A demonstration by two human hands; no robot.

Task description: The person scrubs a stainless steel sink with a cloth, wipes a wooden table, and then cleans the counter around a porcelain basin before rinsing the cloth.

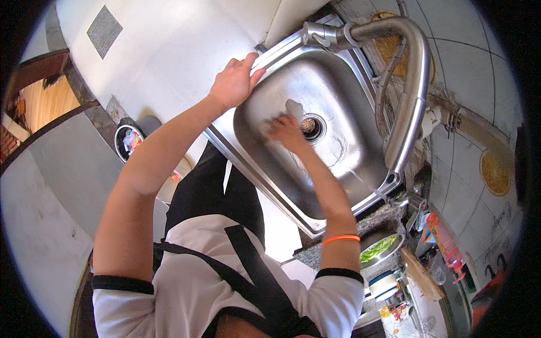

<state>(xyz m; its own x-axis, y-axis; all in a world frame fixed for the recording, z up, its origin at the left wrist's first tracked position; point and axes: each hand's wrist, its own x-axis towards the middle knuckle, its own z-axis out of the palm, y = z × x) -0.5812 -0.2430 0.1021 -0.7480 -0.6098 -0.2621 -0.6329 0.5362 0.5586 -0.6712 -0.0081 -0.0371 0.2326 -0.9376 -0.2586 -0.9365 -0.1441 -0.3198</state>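
A stainless steel sink (pixel 253 115) lies before me, its basin wet and shiny. My left hand (pixel 234 83) grips the sink's far left rim, with the thumb on the inner side. Down in the basin, my right hand (pixel 286 134) is smeared by motion and presses toward the bottom. From beyond its fingers sticks out a small grey cloth-like piece (pixel 293 108); the rest of it is hidden under the hand. Just right of that hand is the round drain (pixel 309 126), with light brownish bits in its strainer.
A thick curved steel faucet (pixel 417 96) arches along the right side. A bowl of green vegetables (pixel 381 250), a wooden board (pixel 420 273) and a red-capped bottle (pixel 445 242) stand at the lower right. Left on the floor is a bin (pixel 128 139). Tiled wall (pixel 456 73) rises at the right.
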